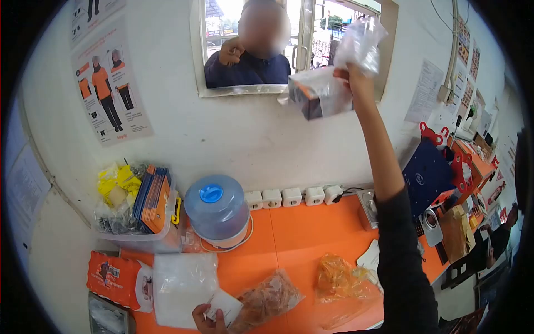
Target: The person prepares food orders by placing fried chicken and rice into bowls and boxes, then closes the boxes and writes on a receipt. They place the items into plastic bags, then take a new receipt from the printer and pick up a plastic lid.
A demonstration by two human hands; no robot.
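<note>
My right hand [350, 80] reaches up to the window opening. Its fingers are closed on the gathered plastic of a clear plastic bag [361, 44], which has a dark box with an orange edge [305, 99] inside. The box hangs at the window's lower edge, tilted. Low in view, my left hand [208, 318] pinches a small white paper slip [225, 307]. Beside the slip lies a clear plastic package with brownish contents [270, 298]. Stacked clear plastic sheets or bags [186, 284] lie just behind my left hand.
A person [250, 69] stands outside the window with one hand raised. On the orange table [258, 234] stand a blue water jug [217, 206], a row of sockets [292, 197], a bin of packets [172, 236] and an orange plastic bag [339, 284]. Another person sits far right.
</note>
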